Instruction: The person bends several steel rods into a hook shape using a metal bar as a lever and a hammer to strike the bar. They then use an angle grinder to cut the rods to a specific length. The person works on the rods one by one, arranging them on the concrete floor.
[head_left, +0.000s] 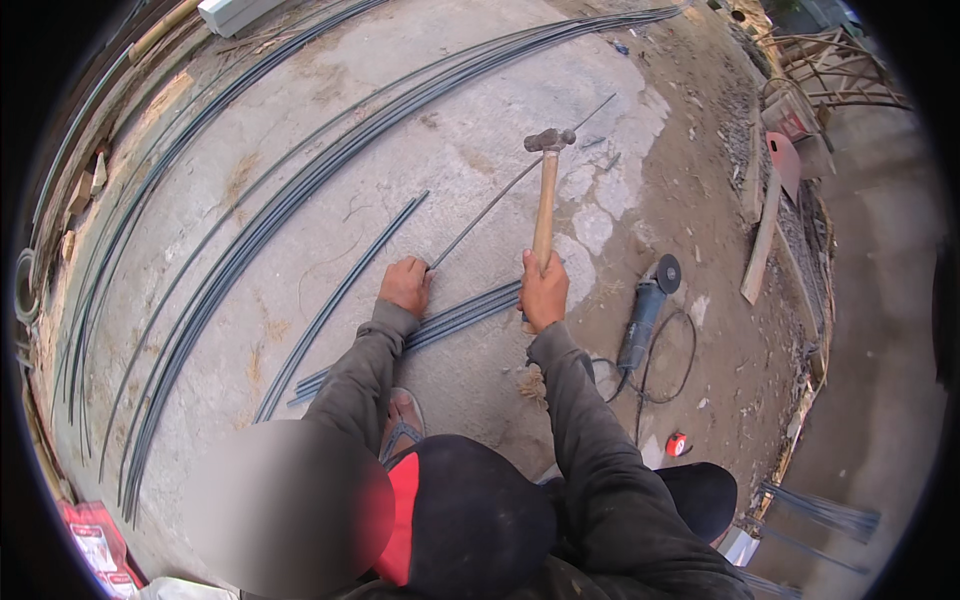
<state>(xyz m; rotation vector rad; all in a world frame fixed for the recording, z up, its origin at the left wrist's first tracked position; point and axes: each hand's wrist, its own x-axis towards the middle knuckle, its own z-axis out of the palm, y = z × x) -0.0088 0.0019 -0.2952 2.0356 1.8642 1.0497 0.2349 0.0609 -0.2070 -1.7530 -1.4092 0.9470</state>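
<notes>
Right hand (543, 292) – hammer (546, 190) – open concrete (470, 150)

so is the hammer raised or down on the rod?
Raised: the right hand holds the hammer upright, head up, clear of the thin rod.

Even, soft daylight fills the scene, bright without glare; shadows under the hammer (545, 200) and rods are faint. Focus is sharp in the middle. Fisheye bending curves straight rods toward the rim, black corners frame the view, and a blurred oval patch covers the lower left
</notes>
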